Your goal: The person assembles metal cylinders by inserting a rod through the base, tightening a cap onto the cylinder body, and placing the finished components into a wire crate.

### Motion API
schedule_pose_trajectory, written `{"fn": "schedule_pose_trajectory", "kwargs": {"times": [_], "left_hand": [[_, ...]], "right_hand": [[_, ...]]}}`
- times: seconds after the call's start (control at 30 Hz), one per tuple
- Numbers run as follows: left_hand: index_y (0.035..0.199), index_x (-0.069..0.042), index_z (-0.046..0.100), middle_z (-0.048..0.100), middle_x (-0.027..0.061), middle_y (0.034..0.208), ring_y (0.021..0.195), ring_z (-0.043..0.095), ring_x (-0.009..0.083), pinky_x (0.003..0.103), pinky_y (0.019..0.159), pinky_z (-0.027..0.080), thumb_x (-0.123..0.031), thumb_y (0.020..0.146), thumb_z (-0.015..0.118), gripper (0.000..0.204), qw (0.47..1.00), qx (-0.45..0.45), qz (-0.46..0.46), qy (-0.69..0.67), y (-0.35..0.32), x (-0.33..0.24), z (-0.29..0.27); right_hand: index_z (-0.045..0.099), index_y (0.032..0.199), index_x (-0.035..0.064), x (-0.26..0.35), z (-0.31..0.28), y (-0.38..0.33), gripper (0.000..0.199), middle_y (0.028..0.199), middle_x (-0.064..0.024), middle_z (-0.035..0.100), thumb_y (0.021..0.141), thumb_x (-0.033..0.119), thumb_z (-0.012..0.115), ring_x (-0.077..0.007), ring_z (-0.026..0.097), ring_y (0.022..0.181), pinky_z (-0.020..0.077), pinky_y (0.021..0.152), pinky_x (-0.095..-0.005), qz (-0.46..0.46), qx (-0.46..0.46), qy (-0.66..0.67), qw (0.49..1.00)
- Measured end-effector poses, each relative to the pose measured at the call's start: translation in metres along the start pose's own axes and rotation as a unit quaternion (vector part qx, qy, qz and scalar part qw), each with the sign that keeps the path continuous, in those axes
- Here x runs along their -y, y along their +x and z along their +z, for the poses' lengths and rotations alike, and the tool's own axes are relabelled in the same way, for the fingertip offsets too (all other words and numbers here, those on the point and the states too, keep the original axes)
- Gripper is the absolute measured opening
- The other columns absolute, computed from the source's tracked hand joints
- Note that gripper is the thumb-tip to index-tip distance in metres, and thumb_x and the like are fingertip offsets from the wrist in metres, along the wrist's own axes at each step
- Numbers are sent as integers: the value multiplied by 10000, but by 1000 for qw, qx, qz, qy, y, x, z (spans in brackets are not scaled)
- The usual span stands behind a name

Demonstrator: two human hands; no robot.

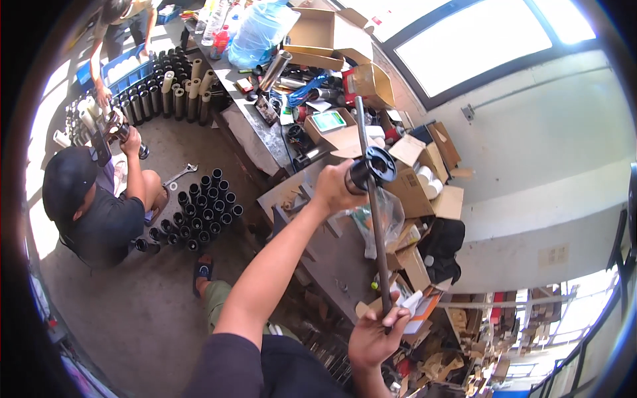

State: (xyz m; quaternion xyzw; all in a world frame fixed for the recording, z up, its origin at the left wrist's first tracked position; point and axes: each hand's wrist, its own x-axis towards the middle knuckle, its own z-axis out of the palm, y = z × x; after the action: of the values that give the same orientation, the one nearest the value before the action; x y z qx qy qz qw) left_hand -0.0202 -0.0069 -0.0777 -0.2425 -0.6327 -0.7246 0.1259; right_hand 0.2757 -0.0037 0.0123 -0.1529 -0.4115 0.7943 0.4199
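My left hand is closed around a short black cylinder with a slotted ring at its end, raised above the workbench. A long, thin dark metal rod crosses the cylinder at that ring and sticks out above it. Whether the rod runs through the ring or lies against it, I cannot tell. Near the rod's lower end, my right hand grips it between thumb and fingers. Under the rod, a clear plastic bag rests on the workbench.
Cardboard boxes crowd the bench by the wall. Several black tubes stand on the floor at left, near a wrench. A person in a black cap sits there handling a tube; another person's hand reaches among tubes farther back.
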Motion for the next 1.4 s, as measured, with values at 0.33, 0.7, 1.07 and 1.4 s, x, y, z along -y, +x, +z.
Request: {"fn": "schedule_pose_trajectory", "kwargs": {"times": [0.33,0.7,1.07,1.4], "left_hand": [[1210,13,466,493,197,1111,1034,500,338,437,914,414,-374,641,876,801,982,-127,-122,-69,-102,-58,112],[623,-111,461,434,33,473,465,485,166,315,528,384,-315,990,493,422,380,211,-457,-776,-45,-129,76],[1063,-38,442,455,17,777,489,350,67,252,389,295,-216,1015,549,213,592,400,-643,-277,44,-135,-136],[1063,13,638,693,156,827,808,740,279,425,692,602,-150,898,549,248,670,144,3,728,16,-161,-54]], "right_hand": [[605,691,120,-77,178,43,156,608,9,441,792,233,645,-172,483,595,389,597,-329,-357,797,-404,272],[751,979,60,-342,285,386,346,1038,-191,723,790,325,633,-360,702,975,556,858,-453,-182,357,-893,203],[740,793,45,-140,4,557,233,653,-82,631,847,210,583,-208,569,554,454,512,-419,76,77,-831,545],[621,1182,-2,-115,-1,517,457,1050,-251,692,1023,349,375,-440,662,977,512,850,-519,-338,347,-792,372]]}}
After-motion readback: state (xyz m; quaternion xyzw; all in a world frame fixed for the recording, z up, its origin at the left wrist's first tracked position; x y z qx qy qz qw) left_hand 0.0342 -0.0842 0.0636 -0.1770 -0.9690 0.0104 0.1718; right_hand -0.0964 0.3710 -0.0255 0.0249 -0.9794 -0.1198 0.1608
